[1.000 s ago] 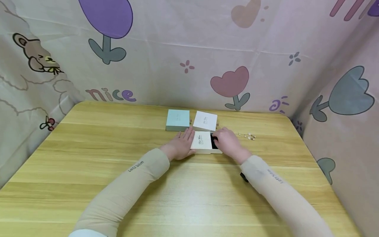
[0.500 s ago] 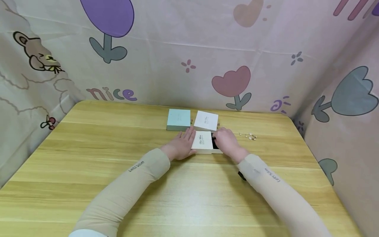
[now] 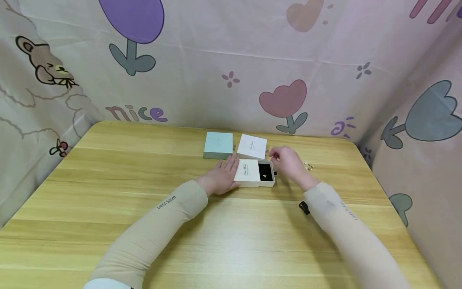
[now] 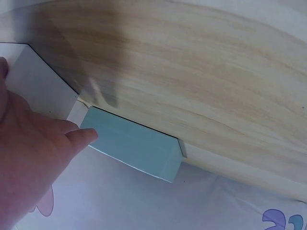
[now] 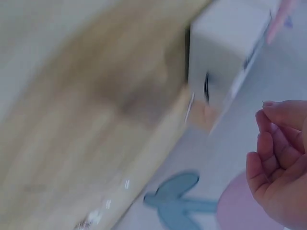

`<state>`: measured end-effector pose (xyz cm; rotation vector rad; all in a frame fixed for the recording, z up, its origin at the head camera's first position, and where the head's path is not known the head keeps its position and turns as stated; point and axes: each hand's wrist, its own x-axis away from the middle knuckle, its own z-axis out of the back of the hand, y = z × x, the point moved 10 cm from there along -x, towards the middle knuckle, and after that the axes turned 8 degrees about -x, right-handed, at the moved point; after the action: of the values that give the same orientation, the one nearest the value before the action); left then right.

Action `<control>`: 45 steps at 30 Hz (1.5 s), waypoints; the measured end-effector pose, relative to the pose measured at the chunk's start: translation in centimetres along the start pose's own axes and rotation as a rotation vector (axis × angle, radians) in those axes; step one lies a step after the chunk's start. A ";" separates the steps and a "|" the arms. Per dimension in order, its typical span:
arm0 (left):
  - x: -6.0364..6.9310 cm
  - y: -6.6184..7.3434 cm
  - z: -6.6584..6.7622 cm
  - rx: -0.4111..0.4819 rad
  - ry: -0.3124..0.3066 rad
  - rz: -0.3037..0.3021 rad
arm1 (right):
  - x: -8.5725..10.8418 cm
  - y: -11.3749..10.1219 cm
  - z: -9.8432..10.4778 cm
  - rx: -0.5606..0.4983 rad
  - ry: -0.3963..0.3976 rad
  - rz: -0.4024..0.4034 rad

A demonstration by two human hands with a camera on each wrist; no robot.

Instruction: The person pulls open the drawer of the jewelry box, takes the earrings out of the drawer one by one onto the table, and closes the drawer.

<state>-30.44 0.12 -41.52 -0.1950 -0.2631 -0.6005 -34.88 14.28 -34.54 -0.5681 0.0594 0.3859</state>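
My left hand lies with extended fingers against the left end of the white jewelry box. The box's inner tray is slid partly out to the right, showing a black pad with a small star-shaped earring on it. Above and right of the tray, my right hand has its thumb and index finger together. In the right wrist view, a tiny thin pin-like piece shows at those fingertips; its kind is too small to tell.
Behind stand a mint-green box and another white box, both with small brown pull tabs at their right sides. Several small earrings lie on the wooden table to the right. A printed curtain closes off the back.
My right hand has lifted out of the tray and moved right and slightly back, uncovering the black pad and star earring. The left hand stays at the box.
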 end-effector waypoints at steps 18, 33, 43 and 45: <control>0.2 0.1 0.2 -0.001 -0.008 0.000 | -0.4 8.3 -0.6 0.173 -0.079 -0.139; -0.2 -0.2 -0.2 0.005 -0.017 0.004 | -0.4 5.0 0.8 0.147 -0.091 -0.118; -0.1 -0.1 -0.1 -0.005 -0.014 -0.004 | 1.0 -1.1 -2.6 0.174 -0.219 0.105; -0.1 0.0 -0.1 -0.004 -0.011 -0.002 | 1.4 -1.7 -3.2 0.199 -0.248 0.134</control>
<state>-30.52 0.10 -41.64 -0.2024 -0.2730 -0.6024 -32.76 11.71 -36.59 -0.3181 -0.1020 0.5713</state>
